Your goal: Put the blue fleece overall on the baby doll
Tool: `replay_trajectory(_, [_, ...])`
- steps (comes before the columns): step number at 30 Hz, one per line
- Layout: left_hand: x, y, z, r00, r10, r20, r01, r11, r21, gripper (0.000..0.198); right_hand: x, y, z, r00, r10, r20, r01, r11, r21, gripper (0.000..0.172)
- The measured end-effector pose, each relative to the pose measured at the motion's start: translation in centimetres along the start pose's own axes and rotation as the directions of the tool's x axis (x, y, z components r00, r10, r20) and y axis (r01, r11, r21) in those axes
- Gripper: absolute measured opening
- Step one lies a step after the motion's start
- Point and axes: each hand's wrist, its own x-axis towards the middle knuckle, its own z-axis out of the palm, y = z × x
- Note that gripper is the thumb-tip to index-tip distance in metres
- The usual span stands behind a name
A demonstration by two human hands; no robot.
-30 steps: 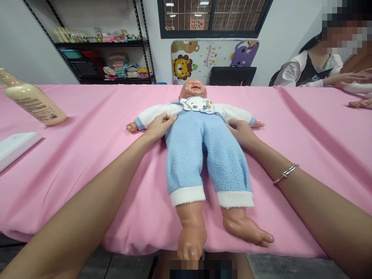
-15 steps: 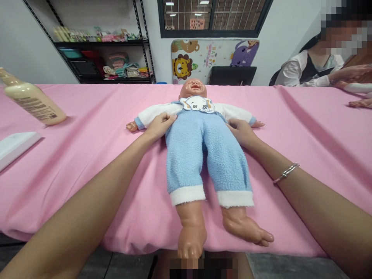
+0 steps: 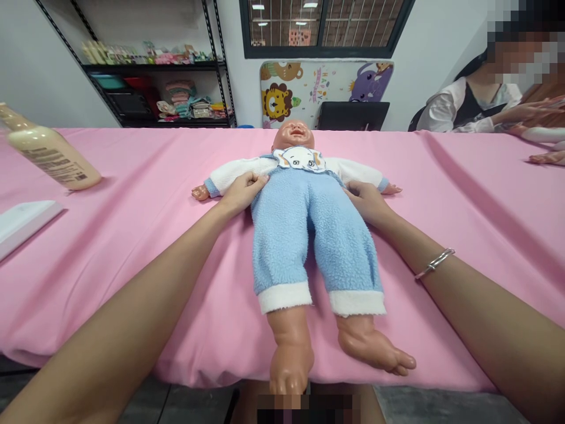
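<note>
Seen through the head camera, a baby doll (image 3: 300, 235) in blue fleece trousers and a white-sleeved top lies on its back, centred on a counter (image 3: 132, 176) draped in a pink cloth, its feet at the near edge. Both forearms reach in from the lower corners and angle toward the doll's chest. The left hand (image 3: 242, 193) sits on the white sleeve at the doll's shoulder, fingers curved together against the fleece; whether they pinch it, I cannot tell. The right hand (image 3: 366, 203) lies flatter and lightly spread against the doll's other side, at the waist of the trousers, with a silver bangle (image 3: 435, 263) on that wrist. Left of the doll, well apart from it, a cream lotion bottle (image 3: 48, 150) lies tilted, near a white flat box (image 3: 24, 227). Across the counter at the far right sits a seated person (image 3: 468, 106), one arm stretched along the far edge, and another hand (image 3: 547, 158) shows at the frame's edge. Beyond stand a black metal shelf (image 3: 154, 68) of baby items and a cartoon animal mat (image 3: 326, 88).
</note>
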Motion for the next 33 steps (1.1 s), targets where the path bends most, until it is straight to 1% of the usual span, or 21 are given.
replay_trajectory(9, [-0.1,0.1,0.1,1.000,0.007,-0.005,-0.007,1.000,0.015,0.030,-0.2,-0.4,-0.2,1.000,0.028,0.010,-0.028,1.000,0.011,0.033])
replay_trajectory(18, [0.0,0.0,0.0,1.000,0.015,0.001,-0.015,1.000,0.017,0.029,-0.2,-0.2,-0.1,1.000,0.017,0.007,-0.017,1.000,0.015,0.035])
replay_trajectory(23, [-0.1,0.2,0.1,1.000,-0.002,-0.009,0.002,1.000,0.019,0.029,-0.2,-0.5,-0.1,1.000,0.030,0.008,-0.030,1.000,-0.008,0.036])
replay_trajectory(33, [-0.1,0.2,0.0,1.000,-0.005,0.003,0.005,1.000,0.011,0.029,0.3,0.6,0.2,1.000,-0.006,0.003,0.006,1.000,0.000,0.036])
